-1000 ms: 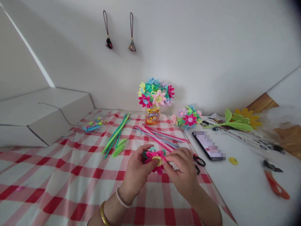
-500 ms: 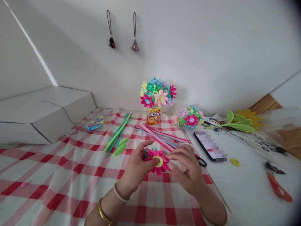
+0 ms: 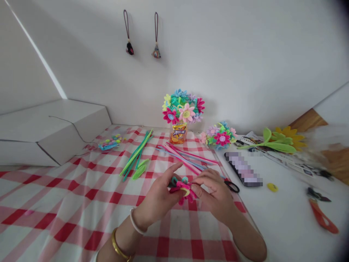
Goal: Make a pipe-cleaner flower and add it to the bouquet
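The left hand (image 3: pixel 157 200) and the right hand (image 3: pixel 216 194) work close together above the checked red-and-white tablecloth (image 3: pixel 68 203), with a pipe-cleaner flower (image 3: pixel 183 188) of pink petals, teal loops and a yellow centre held between them. This is the delicate bit: if the pinch eases, those springy loops could uncoil or the flower could drop onto the cloth. Squeeze too hard and the petals could bend out of shape, and any loose wire end could snag the skin.

The flower sits right between the hands, touching both. The left fingers (image 3: pixel 174 174) hold it from the left, with the thumb against it and the index finger lifted clear above. The right fingers (image 3: pixel 203 180) curl in narrowly from the right, pinching the petals. Pink and blue pipe cleaners (image 3: pixel 185 156) lie just beyond, and black-handled scissors (image 3: pixel 232 186) rest near the right hand.
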Available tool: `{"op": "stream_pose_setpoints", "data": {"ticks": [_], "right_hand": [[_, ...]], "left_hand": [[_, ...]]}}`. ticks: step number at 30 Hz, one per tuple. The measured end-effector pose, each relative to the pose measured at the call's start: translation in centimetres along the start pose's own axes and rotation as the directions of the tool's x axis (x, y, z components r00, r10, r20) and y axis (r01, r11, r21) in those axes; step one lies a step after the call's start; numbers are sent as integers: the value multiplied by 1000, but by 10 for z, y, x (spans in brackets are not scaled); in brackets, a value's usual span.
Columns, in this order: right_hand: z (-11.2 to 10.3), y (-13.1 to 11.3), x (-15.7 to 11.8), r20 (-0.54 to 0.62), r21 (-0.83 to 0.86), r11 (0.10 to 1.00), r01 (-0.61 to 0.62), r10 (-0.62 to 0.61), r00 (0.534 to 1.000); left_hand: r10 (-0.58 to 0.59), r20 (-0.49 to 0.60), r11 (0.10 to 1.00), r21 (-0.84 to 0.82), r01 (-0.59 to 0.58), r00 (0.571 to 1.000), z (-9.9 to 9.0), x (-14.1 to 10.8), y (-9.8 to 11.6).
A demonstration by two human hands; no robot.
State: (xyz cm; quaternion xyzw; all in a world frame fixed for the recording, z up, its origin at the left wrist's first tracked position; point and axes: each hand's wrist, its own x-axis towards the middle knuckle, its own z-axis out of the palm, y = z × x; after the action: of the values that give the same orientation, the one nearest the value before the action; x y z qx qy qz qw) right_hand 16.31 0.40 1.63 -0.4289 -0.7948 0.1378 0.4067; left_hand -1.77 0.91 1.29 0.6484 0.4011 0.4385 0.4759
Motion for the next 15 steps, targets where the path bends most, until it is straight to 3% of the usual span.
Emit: {"op": "stream_pose_setpoints", "data": {"ticks": [5,11,15], "right_hand": [[-3,-4,2,71,98,991,-94,87,994],[-6,-2,3,180,264,943,-201,157,971],[-3,2,2,122,292,919,-266,241,963]], "left_hand": [[54,31,998,16,-54,998,-1,-3,2],[29,111,1000,10,-30,993,-1,-4,3],[-2,40,995,-100,6,999,-2,-1,0]]}}
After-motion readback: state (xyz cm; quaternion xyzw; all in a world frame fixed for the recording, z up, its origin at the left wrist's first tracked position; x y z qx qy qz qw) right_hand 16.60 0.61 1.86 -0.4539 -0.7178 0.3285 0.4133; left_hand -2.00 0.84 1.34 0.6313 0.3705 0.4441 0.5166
